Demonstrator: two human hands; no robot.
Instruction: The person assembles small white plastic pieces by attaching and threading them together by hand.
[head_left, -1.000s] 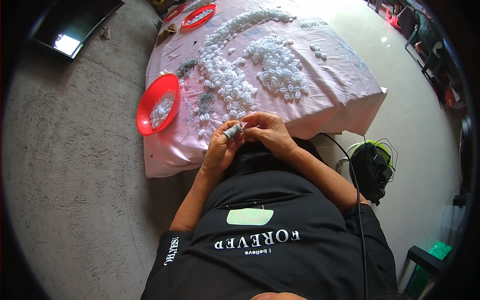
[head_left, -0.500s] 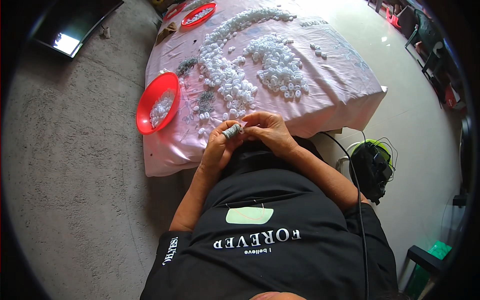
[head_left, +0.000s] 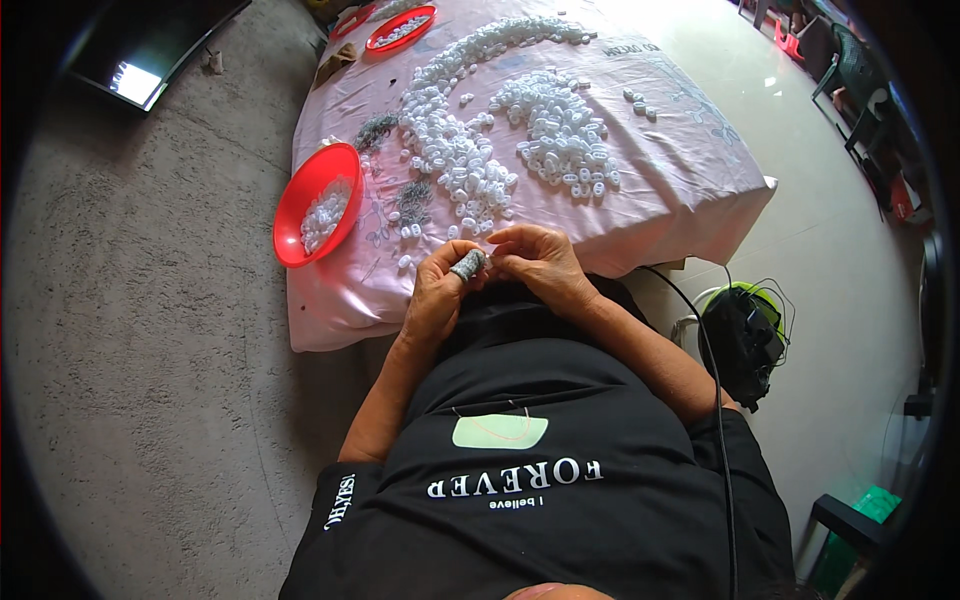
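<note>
At the near edge of the cloth-covered table, my left hand [head_left: 438, 292] and my right hand [head_left: 545, 268] meet fingertip to fingertip. A grey knitted cover [head_left: 468, 264] wraps one finger of the left hand. Pinched between the two hands is a small white plastic piece [head_left: 487, 258], mostly hidden by the fingers. Just beyond lie many loose white oval pieces with holes, in one long curved heap [head_left: 468, 170] and a second heap [head_left: 562, 140] to its right. Small grey, metallic-looking bits form two piles, one nearer [head_left: 413, 203] and one farther [head_left: 377, 131].
A red bowl [head_left: 290, 205] holding white pieces sits at the table's left edge; another red bowl [head_left: 425, 14] stands farther back. Several white pieces [head_left: 640, 103] lie apart at right. A black cable [head_left: 703, 335] runs past my right arm, beside a black bag [head_left: 745, 335] on the floor.
My fingers have shifted very slightly around the small white piece, and less of it shows now. The heaps and bowls stay as they were.
</note>
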